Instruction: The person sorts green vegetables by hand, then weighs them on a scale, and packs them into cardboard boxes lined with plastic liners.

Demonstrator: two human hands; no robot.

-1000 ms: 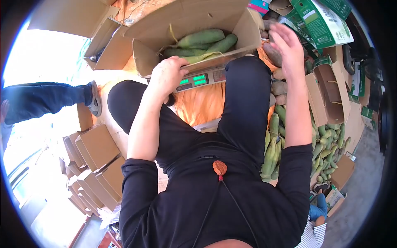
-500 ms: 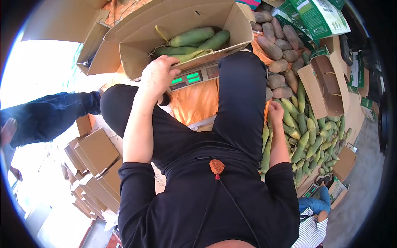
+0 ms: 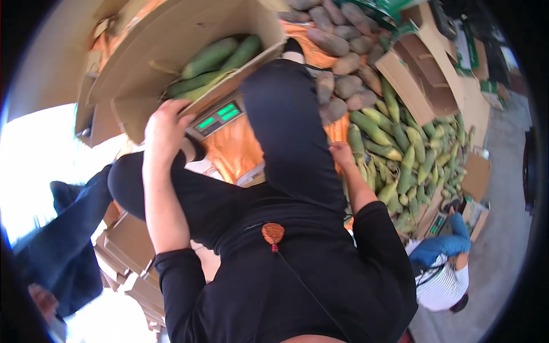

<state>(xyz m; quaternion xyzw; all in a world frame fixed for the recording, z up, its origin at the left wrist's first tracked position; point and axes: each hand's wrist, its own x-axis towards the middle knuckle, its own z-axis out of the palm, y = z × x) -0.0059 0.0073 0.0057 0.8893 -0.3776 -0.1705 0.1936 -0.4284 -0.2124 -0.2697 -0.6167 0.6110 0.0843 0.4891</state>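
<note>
My left hand point(image 3: 164, 130) is at the near wall of a cardboard box point(image 3: 245, 75), its fingers bent over the top edge and the thumb on the outside. Inside the box lie several long green radishes point(image 3: 210, 58). The box sits on a digital scale point(image 3: 220, 116) with two lit green displays. My right hand point(image 3: 341, 154) is beside my right knee, at the edge of a pile of green radishes point(image 3: 407, 166). Its fingers are curled together, and whether anything is in them is hidden.
Dusty reddish-brown roots point(image 3: 346, 64) lie beyond the right knee on an orange sheet point(image 3: 231, 150). An open carton point(image 3: 420, 77) stands by the pile. Folded cartons point(image 3: 128, 243) are stacked at left, near another person's dark-clad leg point(image 3: 68, 228). A co-worker in a striped top point(image 3: 443, 288) is at lower right.
The view has shifted, so the box, scale and pile appear further left. My left hand stays at the box edge; my right hand stays beside the knee. The person at left has moved closer.
</note>
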